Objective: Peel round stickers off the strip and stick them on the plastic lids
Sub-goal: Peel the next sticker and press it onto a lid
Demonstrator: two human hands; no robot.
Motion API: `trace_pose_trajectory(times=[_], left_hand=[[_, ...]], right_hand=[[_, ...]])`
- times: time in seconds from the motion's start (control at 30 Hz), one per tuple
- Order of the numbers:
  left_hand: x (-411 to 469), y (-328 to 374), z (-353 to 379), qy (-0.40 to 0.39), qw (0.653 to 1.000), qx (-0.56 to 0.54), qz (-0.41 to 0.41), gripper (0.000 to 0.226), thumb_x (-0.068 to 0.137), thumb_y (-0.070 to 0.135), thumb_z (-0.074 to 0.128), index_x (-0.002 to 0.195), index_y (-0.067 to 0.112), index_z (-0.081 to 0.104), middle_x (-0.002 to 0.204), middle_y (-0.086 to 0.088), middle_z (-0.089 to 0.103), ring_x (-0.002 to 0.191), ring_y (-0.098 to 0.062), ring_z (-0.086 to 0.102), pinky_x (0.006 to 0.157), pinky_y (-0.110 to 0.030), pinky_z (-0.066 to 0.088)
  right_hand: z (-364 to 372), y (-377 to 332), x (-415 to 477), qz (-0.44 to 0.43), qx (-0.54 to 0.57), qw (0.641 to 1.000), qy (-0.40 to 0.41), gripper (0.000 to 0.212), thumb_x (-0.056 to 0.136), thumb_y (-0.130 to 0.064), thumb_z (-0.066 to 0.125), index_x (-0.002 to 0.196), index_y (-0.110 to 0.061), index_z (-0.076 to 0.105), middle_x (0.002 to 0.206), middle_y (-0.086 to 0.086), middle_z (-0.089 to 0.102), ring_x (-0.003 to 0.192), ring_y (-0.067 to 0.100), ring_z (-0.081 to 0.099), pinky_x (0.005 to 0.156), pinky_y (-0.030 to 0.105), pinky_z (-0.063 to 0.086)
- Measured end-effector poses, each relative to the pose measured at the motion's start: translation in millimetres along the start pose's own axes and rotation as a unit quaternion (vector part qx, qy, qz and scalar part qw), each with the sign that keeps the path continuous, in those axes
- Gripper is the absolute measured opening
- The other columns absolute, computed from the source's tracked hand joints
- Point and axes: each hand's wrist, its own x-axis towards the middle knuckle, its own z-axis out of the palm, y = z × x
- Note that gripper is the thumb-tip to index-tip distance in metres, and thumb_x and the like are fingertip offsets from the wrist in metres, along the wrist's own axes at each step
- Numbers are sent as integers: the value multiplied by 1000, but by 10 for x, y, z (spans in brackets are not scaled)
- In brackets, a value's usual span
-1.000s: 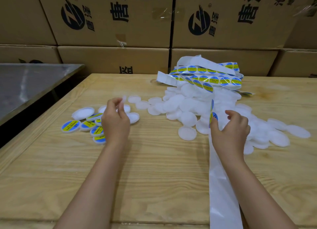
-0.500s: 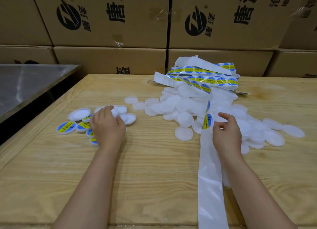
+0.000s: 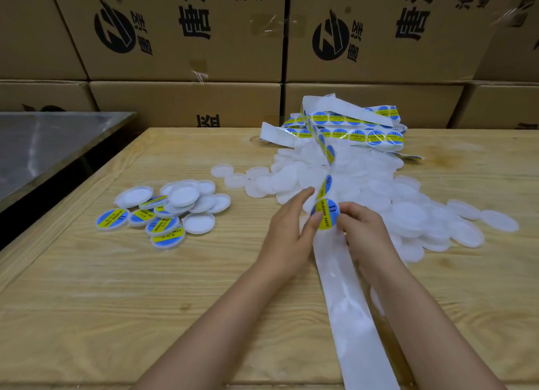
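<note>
Pinching strip (image 3: 344, 290) w/ R hand (image 3: 364, 235), L hand (image 3: 288, 232) straight-fingered touching sticker (image 3: 326, 213), lid pile (image 3: 408, 211) behind, cartons (image 3: 186, 103) beyond

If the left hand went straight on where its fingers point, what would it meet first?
Probably the white backing strip of round blue-and-yellow stickers, rising just past the fingertips of the left hand; behind it, the heap of plain white plastic lids. Depth is unclear.

Soft, even overhead light, moderately bright, warm cast. Shadows faint: vague dark patch on table (image 3: 116, 287) under fingers (image 3: 296, 202). White lids (image 3: 408, 214) beyond fingers washed out, edges lost. Strip (image 3: 350, 302) nearer than fingers shows mottled sheen. Dull glare streak on metal surface (image 3: 43, 144) far left of fingers. Cardboard boxes (image 3: 186, 39) behind lean and bow: wide-angle distortion. Fine detail soft overall.
</note>
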Motion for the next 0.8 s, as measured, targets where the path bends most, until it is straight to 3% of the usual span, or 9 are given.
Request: trace_pose_trajectory(times=[0.13, 0.27, 0.37, 0.43, 0.5, 0.57, 0.67, 0.73, 0.8], left_hand=[[1, 45, 25, 12, 995, -83, -46, 38, 93, 13, 56, 131, 17, 52, 127, 10, 55, 115, 4, 47, 96, -5, 33], [1, 47, 4, 38, 994, -79, -57, 34, 86, 8, 64, 119, 18, 62, 116, 9, 63, 106, 1, 56, 93, -11, 41], [1, 28, -3, 42, 995, -73, -62, 32, 80, 12, 72, 109, 21, 66, 108, 10, 67, 101, 0, 59, 91, -17, 45], [-5, 7, 6, 42, 994, -71, -70, 28, 76, 13, 76, 101, 21, 66, 99, 9, 68, 95, -2, 62, 88, -21, 48], [-14, -8, 12, 53, 991, -84, -92, 26, 72, 14, 79, 92, 22, 64, 91, 8, 69, 87, -4, 65, 83, -25, 52], [-3, -17, 5, 71, 986, -99, -112, 28, 68, 14, 82, 82, 26, 61, 83, 9, 68, 81, -4, 66, 78, -25, 54], [25, -26, -22, 69, 987, -91, -114, 28, 66, 15, 82, 72, 29, 59, 73, 13, 67, 74, -1, 65, 72, -19, 52], [14, -13, -27, 48, 995, -51, -67, 20, 68, 15, 81, 75, 24, 65, 74, 16, 65, 76, 2, 61, 75, -15, 48], [-10, 17, -20, 36, 999, -6, -5, 18, 68, 14, 80, 83, 18, 70, 80, 19, 61, 82, 3, 57, 78, -11, 43]], right_hand=[[60, -20, -50, 28, 25, 997, -65, 23, 83, -2, 49, 77, -11, 69, 84, 18, 65, 78, 22, 59, 73, 38, 46], [87, -29, -70, 23, 60, 995, -70, 25, 90, -24, 55, 75, -14, 72, 81, 14, 69, 74, 17, 64, 66, 32, 52], [82, 1, -71, -11, 10, 999, -41, 32, 92, -36, 55, 82, -10, 72, 88, 16, 70, 85, 30, 64, 83, 44, 51], [83, 10, -69, -42, 5, 999, -17, 23, 91, -26, 58, 81, -12, 71, 83, 9, 72, 85, 24, 66, 80, 35, 52], [80, 3, -66, -69, -7, 998, 2, 17, 90, -17, 60, 76, -15, 70, 73, -2, 71, 74, 7, 65, 67, 15, 49], [71, 5, -46, -78, -16, 997, 14, 18, 88, -12, 60, 72, -17, 68, 64, -11, 67, 63, -4, 60, 58, 6, 43], [58, 9, -28, -65, -9, 998, 21, 19, 86, -24, 64, 70, -15, 70, 62, -11, 67, 62, -3, 58, 57, 5, 41], [60, 17, -32, -57, -20, 998, 21, 32, 82, -41, 66, 67, -12, 69, 61, -6, 66, 57, -2, 56, 53, 6, 40], [61, 36, -35, -61, -50, 997, 28, 38, 81, -43, 67, 60, -11, 63, 50, -7, 58, 48, 1, 49, 48, 9, 36]])
